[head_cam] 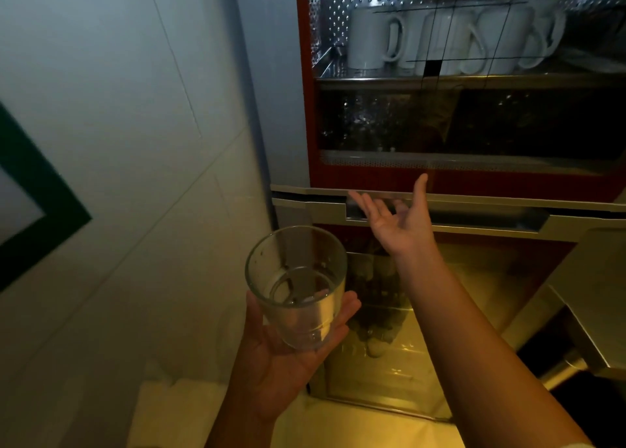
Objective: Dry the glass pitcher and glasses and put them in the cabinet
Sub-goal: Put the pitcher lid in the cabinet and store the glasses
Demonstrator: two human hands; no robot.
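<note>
While I watch through the head camera, my left hand holds the glass at 6 o'clock of the view, low and just left of centre. The glass sits in the palm, with the thumb curled up its left side and the fingers curled round its right side. It tilts with its mouth towards me, so I see down to its base, and a few dark specks show on its wall.

My right hand is raised at 3 o'clock from centre, palm up, fingers straight and spread apart, thumb pointing up, holding nothing. Its fingertips lie at the long recessed handle that runs across the cabinet. I cannot tell whether they touch it.

Up at 1 o'clock the red-framed cabinet shows a row of white mugs standing close together on the upper shelf, handles turned to the right, with dimpled metal behind them. The compartment under that shelf is dark and I cannot make out what is in it. Below the handle, at 5 o'clock, a pane shows dim shapes that I cannot name.

A pale wall fills the left side, with a green-bordered panel at 9 o'clock. Something white, cloth or paper, lies at 7 o'clock, just left of my left wrist.
</note>
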